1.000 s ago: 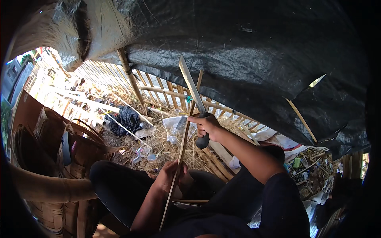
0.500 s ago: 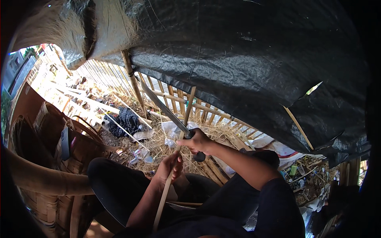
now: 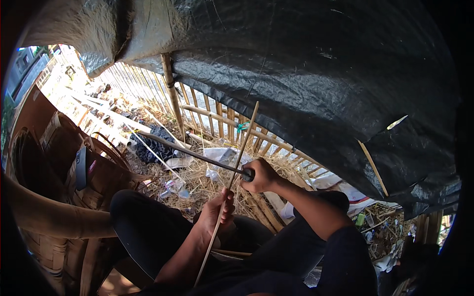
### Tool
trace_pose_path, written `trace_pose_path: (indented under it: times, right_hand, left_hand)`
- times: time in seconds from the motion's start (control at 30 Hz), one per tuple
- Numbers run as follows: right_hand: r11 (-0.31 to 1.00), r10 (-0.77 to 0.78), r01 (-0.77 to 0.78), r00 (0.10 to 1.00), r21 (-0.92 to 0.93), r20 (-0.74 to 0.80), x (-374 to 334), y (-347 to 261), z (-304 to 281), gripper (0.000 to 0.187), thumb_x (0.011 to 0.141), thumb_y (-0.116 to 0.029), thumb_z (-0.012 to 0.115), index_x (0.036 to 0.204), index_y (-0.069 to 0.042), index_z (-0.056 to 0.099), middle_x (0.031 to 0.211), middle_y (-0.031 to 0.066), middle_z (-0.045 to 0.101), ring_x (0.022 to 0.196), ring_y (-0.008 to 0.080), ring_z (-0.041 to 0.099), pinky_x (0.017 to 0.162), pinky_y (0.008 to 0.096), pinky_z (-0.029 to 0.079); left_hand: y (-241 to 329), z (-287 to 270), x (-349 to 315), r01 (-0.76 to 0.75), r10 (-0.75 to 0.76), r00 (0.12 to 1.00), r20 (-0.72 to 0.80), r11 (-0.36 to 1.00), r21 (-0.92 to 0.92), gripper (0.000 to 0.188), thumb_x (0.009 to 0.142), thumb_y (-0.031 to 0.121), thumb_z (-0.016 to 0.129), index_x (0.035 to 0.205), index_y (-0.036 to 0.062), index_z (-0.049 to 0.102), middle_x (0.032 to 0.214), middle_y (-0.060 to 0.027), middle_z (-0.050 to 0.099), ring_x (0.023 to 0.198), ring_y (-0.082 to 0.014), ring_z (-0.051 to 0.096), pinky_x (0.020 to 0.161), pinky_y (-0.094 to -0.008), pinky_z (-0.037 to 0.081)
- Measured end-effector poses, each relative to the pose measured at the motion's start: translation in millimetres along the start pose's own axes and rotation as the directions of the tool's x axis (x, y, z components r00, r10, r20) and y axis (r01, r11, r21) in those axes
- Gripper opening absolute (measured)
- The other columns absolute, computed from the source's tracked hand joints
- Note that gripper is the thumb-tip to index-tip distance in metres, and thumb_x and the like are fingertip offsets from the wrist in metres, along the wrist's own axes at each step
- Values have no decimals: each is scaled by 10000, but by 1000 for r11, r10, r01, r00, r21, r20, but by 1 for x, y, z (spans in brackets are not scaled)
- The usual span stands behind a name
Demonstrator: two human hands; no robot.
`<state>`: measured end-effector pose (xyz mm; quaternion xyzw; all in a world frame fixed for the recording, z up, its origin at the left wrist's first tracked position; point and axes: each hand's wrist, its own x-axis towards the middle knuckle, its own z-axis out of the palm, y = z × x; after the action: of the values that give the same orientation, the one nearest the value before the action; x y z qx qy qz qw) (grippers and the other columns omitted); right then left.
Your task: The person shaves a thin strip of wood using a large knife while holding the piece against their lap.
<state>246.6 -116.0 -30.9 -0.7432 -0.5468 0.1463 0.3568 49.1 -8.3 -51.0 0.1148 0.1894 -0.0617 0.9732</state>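
Note:
A long, thin bamboo strip (image 3: 248,129) slants up from my lap, its top end reaching in front of the fence. My left hand (image 3: 215,211) is closed round its middle. Just above and to the right, my right hand (image 3: 260,175) grips the dark handle of a machete (image 3: 192,155). The long blade points left and away from me, crossing the strip close to the handle. I cannot tell whether the blade's edge bites into the strip.
Woven bamboo baskets (image 3: 84,172) stand at my left behind a thick bamboo pole (image 3: 64,221). A black tarpaulin (image 3: 316,93) hangs ahead and to the right over a bamboo fence (image 3: 222,121). Straw, plastic scraps and a dark cloth (image 3: 153,148) lie on the ground.
The machete has swung from pointing steeply away to lying flatter toward the left. My right hand has shifted slightly right and turned. The strip looks narrower, and its top leans further right.

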Motion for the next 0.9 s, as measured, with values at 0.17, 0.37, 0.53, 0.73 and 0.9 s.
trace_pose_path:
  times: [0.17, 0.37, 0.53, 0.73, 0.9]
  right_hand:
    - [951, 82, -90, 996, -296, -38, 2, -11, -9, 130, 570, -192, 663, 590, -81, 597, 567, 135, 590, 568, 353, 613, 544, 423, 477]
    - [827, 338, -409, 910, -385, -239, 23, 39, -39, 141, 598, -199, 660, 625, -63, 639, 627, 169, 627, 627, 362, 643, 603, 454, 505]
    - [912, 244, -291, 951, -289, -188, 18, 27, -5, 173, 616, -224, 668, 644, -57, 632, 634, 173, 634, 639, 373, 648, 631, 462, 524]
    - [908, 91, -80, 996, -412, 8, 8, 18, 4, 121, 577, -187, 665, 587, -96, 585, 598, 137, 614, 628, 357, 639, 617, 456, 511]
    - [911, 194, -210, 978, -354, -82, 1, 9, 15, 155, 583, -217, 695, 623, -98, 604, 596, 133, 614, 634, 359, 645, 613, 455, 515]
  left_hand:
    - [-1, 10, -3, -51, 135, 975, -178, 911, 410, 293, 1002, 387, 487, 842, 143, 514, 566, 31, 436, 431, -69, 377, 383, -206, 312]
    - [-17, 20, -5, -70, 301, 935, -190, 678, 732, 364, 1003, 382, 498, 806, 79, 546, 580, 19, 468, 458, -60, 421, 412, -215, 340]
    - [-5, 2, -5, -193, 353, 912, -208, 819, 541, 336, 1012, 365, 474, 924, 54, 566, 555, 2, 433, 425, -89, 391, 398, -210, 324]
    - [3, -9, 0, -138, 271, 930, -247, 883, 449, 419, 1028, 400, 381, 971, 32, 575, 554, -1, 446, 364, -92, 350, 337, -223, 267]
    - [12, -12, 4, -79, 78, 995, -66, 997, -17, 384, 1037, 345, 293, 899, 66, 518, 552, -11, 399, 397, -125, 360, 327, -210, 286]
